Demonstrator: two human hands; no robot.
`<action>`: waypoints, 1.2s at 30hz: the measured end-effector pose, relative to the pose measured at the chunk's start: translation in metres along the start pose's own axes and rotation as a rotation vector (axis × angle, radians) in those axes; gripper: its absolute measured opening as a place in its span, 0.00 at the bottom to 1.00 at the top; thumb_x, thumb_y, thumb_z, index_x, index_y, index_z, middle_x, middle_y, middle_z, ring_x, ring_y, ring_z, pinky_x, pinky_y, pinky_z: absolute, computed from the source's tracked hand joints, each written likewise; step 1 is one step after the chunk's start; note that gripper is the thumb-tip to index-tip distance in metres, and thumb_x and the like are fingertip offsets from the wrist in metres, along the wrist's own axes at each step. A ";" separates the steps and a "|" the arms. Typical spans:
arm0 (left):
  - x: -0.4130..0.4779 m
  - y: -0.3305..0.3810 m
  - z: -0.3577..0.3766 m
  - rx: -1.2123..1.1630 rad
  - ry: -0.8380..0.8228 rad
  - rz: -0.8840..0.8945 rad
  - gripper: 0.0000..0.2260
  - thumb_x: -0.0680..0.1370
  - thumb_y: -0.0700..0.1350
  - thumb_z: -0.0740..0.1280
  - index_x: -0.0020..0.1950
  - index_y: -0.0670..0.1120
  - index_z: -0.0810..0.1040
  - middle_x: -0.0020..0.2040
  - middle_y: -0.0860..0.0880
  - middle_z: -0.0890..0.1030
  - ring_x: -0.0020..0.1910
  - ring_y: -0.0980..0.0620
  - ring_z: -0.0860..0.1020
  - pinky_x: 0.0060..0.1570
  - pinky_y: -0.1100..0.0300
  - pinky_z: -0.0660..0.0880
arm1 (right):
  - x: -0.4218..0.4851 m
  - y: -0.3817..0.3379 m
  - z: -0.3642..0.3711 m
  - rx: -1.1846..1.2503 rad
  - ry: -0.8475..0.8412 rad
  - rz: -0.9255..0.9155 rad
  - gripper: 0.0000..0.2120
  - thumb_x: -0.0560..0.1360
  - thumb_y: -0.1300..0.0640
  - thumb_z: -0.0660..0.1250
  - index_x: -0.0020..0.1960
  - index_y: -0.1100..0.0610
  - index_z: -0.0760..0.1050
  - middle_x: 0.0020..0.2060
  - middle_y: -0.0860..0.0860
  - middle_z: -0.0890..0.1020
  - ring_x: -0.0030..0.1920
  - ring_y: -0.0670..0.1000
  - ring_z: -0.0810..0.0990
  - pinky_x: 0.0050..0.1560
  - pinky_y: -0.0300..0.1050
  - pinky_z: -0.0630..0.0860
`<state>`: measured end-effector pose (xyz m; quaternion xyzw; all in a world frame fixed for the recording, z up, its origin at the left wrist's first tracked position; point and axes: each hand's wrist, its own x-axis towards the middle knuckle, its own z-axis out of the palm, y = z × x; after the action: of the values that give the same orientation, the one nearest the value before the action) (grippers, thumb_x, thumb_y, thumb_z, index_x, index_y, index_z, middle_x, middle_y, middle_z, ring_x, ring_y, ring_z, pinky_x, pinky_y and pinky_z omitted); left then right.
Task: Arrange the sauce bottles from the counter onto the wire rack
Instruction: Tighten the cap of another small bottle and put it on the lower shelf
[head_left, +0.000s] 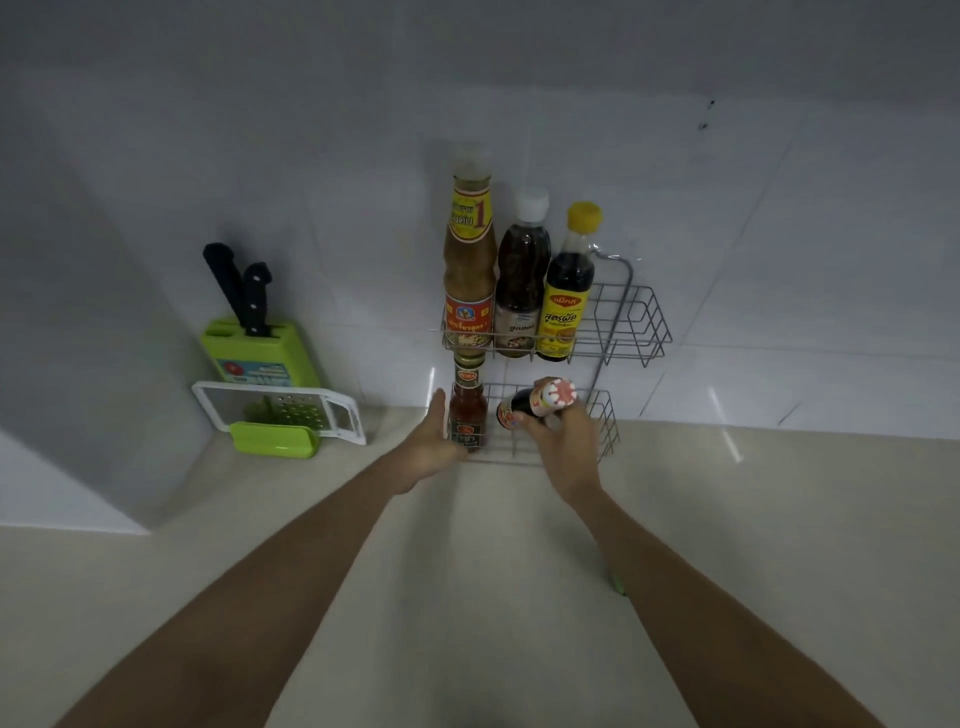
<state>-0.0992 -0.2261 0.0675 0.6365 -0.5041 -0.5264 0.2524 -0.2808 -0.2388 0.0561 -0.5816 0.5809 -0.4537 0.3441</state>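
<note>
A two-tier wire rack (647, 322) hangs on the tiled wall above the counter. Its upper tier holds a tall tan sauce bottle (468, 260), a dark bottle with a white cap (522, 280) and a dark bottle with a yellow cap (566, 291). In the lower tier (605, 415) a small red sauce bottle (468, 410) stands upright at the left. My left hand (431, 441) is open, its fingers beside that red bottle. My right hand (563, 441) grips a dark bottle with a red-and-white cap (540, 402), tilted over the lower tier.
At the left, against the wall, stands a green knife block (260, 353) with two black-handled knives. A white and green grater (280, 413) lies in front of it. The beige counter (467, 597) stretches toward me.
</note>
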 end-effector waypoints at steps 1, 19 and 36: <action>0.005 0.001 -0.001 0.002 -0.007 -0.010 0.44 0.75 0.33 0.66 0.79 0.48 0.38 0.80 0.49 0.48 0.78 0.48 0.53 0.60 0.63 0.58 | 0.005 0.003 0.004 -0.005 -0.024 0.000 0.13 0.69 0.60 0.75 0.51 0.57 0.77 0.44 0.48 0.82 0.47 0.42 0.80 0.45 0.33 0.74; 0.030 -0.004 0.004 -0.020 -0.025 0.051 0.42 0.67 0.27 0.65 0.76 0.50 0.55 0.61 0.49 0.73 0.60 0.51 0.71 0.49 0.61 0.74 | 0.054 0.011 0.033 -0.378 -0.249 0.026 0.24 0.70 0.55 0.75 0.62 0.58 0.71 0.55 0.56 0.82 0.55 0.57 0.80 0.49 0.47 0.74; 0.017 0.010 0.004 -0.060 0.019 0.015 0.40 0.70 0.25 0.66 0.76 0.46 0.54 0.61 0.49 0.68 0.60 0.54 0.65 0.55 0.59 0.65 | 0.056 0.017 0.035 -0.443 -0.320 0.080 0.25 0.69 0.57 0.73 0.63 0.56 0.67 0.59 0.56 0.81 0.58 0.59 0.79 0.55 0.57 0.78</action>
<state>-0.1081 -0.2443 0.0675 0.6298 -0.4904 -0.5333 0.2802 -0.2596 -0.3001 0.0350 -0.6836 0.6267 -0.2042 0.3135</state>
